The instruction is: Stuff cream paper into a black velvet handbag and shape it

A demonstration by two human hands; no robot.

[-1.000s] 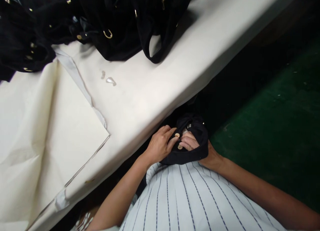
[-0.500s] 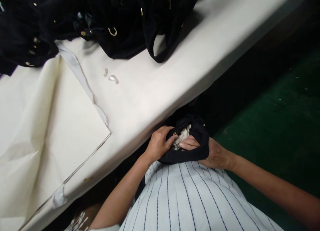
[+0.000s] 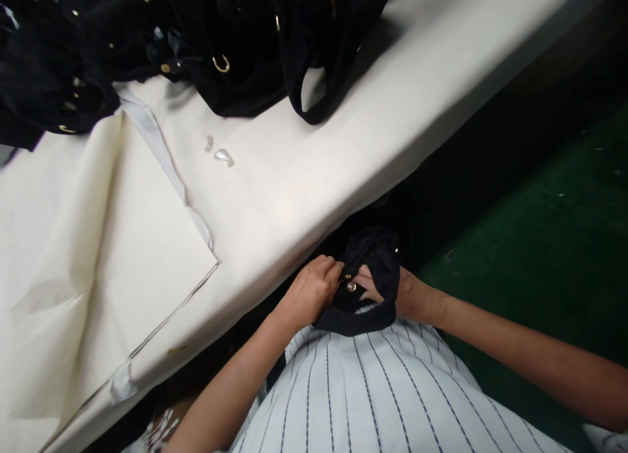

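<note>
A black cloth bag [image 3: 360, 321] with small gold-coloured metal parts is against my striped top, below the table edge. My left hand [image 3: 316, 288] has its fingers curled round the bag's left rim. From the right, my right hand [image 3: 412, 296] reaches through the bag's handle loop, and its fingertips show in the opening beside a round metal snap [image 3: 351, 287]. The cloth hides part of that hand.
A long table [image 3: 294, 178] with a pale cover runs diagonally. Black bags [image 3: 235, 80] with gold rings are heaped at its far side. Cream sheets [image 3: 142, 243] lie at the left, near two small clear scraps [image 3: 224, 156]. Green floor [image 3: 564, 243] shows at right.
The pale crumpled material in the bag's opening has gone from view, and the snap now shows. My left hand has turned over the rim, and the bag looks narrower.
</note>
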